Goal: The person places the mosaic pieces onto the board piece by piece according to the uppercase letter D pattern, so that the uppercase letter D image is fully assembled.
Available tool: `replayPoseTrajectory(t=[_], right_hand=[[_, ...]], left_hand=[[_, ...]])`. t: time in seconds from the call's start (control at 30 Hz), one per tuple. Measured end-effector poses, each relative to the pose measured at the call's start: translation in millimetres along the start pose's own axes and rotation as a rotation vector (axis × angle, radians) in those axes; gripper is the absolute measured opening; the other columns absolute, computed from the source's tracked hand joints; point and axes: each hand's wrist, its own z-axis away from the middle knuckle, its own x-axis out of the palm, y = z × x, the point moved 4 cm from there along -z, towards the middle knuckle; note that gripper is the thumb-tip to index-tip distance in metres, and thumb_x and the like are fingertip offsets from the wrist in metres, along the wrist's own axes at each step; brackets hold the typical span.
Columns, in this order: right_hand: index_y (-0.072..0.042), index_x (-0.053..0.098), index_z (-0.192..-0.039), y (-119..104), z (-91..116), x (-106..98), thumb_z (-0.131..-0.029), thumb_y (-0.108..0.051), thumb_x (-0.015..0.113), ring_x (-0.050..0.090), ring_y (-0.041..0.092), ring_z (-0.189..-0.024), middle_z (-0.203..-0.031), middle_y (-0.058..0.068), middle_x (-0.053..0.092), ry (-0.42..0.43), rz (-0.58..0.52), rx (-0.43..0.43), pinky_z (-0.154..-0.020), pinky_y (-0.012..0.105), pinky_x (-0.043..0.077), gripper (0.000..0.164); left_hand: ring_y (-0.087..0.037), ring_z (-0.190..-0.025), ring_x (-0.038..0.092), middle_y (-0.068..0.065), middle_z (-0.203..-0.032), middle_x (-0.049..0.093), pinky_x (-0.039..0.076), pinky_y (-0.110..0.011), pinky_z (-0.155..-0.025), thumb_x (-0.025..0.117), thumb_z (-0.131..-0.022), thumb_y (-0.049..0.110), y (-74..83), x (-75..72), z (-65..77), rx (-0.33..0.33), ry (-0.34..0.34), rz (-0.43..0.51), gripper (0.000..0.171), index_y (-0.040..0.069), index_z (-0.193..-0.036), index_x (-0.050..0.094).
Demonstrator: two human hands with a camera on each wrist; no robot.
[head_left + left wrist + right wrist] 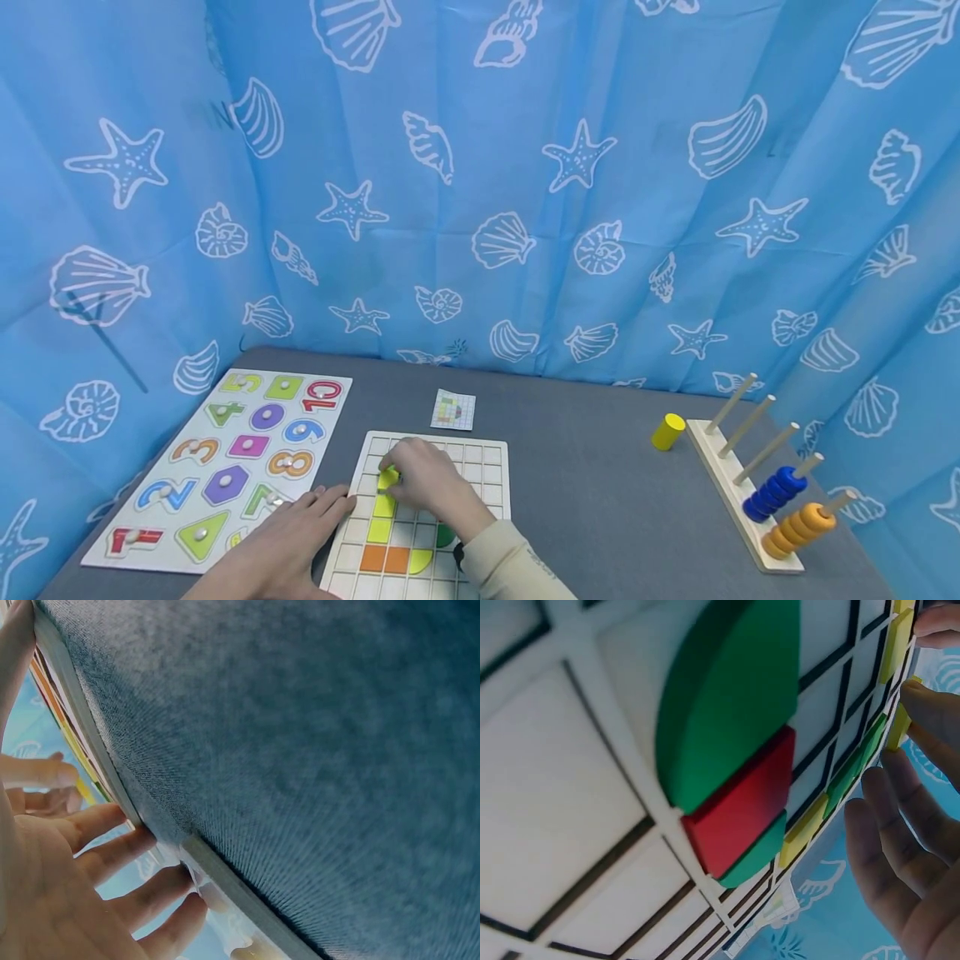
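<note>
A wooden grid board [491, 475] lies on the table with coloured tiles in its squares. Yellow tiles [380, 529] form a column, with orange tiles [397, 560] and a yellow quarter-round tile [421, 561] below. My right hand [427, 479] reaches over the board and pinches a yellow tile [898, 727] between thumb and fingertips, near the column's upper end. In the right wrist view, a large green rounded tile [735, 697] and a red tile [742, 806] sit side by side. My left hand [296, 542] rests at the board's left edge, fingers extended.
A number-and-shape puzzle board [300, 375] lies left, partly under my left forearm. Behind the grid board is a small pattern card [453, 410]. At right stand a yellow cylinder [668, 432] and a peg stand [723, 471] with blue and orange beads. A blue curtain [465, 192] hangs behind.
</note>
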Motion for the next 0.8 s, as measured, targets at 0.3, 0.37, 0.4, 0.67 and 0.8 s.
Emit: replayPoseTrajectory(t=[0.3, 0.37, 0.4, 0.67, 0.8], right_hand=[[-0.012, 0.081, -0.104, 1.8, 1.5, 4.1, -0.083, -0.013, 0.085, 0.071, 0.013, -0.097, -0.106, 0.000, 0.078, -0.003, 0.016, 0.008, -0.075, 0.023, 0.058, 0.022], [-0.013, 0.082, -0.102, 2.2, 2.9, 4.2, -0.083, -0.014, 0.085, 0.070, 0.011, -0.094, -0.104, -0.002, 0.077, 0.002, 0.030, -0.002, -0.073, 0.021, 0.057, 0.019], [-0.014, 0.082, -0.100, 2.3, 3.5, 4.0, -0.083, -0.014, 0.085, 0.069, 0.010, -0.092, -0.102, -0.002, 0.077, 0.004, 0.042, -0.008, -0.072, 0.020, 0.056, 0.018], [-0.017, 0.083, -0.101, 2.7, 6.4, 3.1, -0.086, -0.013, 0.082, 0.064, 0.007, -0.083, -0.095, -0.004, 0.072, -0.001, 0.087, -0.018, -0.065, 0.018, 0.052, 0.016], [-0.016, 0.082, -0.105, 3.4, 9.1, 0.7, -0.087, -0.009, 0.079, 0.069, 0.009, -0.088, -0.099, -0.002, 0.075, 0.007, 0.067, -0.035, -0.066, 0.018, 0.054, 0.020]], left_hand=[[-0.054, -0.136, 0.048, -0.019, -0.152, 0.049, 0.042, -0.075, -0.101, 0.076, -0.063, 0.083, 0.8, -1.3, -0.7, 0.000, -0.001, -0.001, 0.120, 0.003, -0.148, 0.047], [-0.054, -0.136, 0.048, -0.019, -0.152, 0.049, 0.042, -0.075, -0.101, 0.076, -0.063, 0.083, 1.2, -0.8, -1.5, 0.000, -0.003, 0.005, 0.120, 0.003, -0.148, 0.048], [-0.054, -0.136, 0.048, -0.019, -0.152, 0.049, 0.042, -0.075, -0.101, 0.076, -0.063, 0.083, 1.4, -0.6, -1.7, -0.002, -0.005, 0.011, 0.120, 0.003, -0.148, 0.048], [-0.055, -0.136, 0.047, -0.019, -0.153, 0.048, 0.041, -0.076, -0.101, 0.076, -0.065, 0.081, 1.4, 0.0, -1.5, 0.012, 0.001, 0.010, 0.119, 0.003, -0.149, 0.047], [-0.055, -0.137, 0.046, -0.019, -0.153, 0.048, 0.041, -0.076, -0.101, 0.075, -0.065, 0.082, -1.4, -0.2, -0.9, 0.021, 0.014, 0.015, 0.119, 0.003, -0.149, 0.047]])
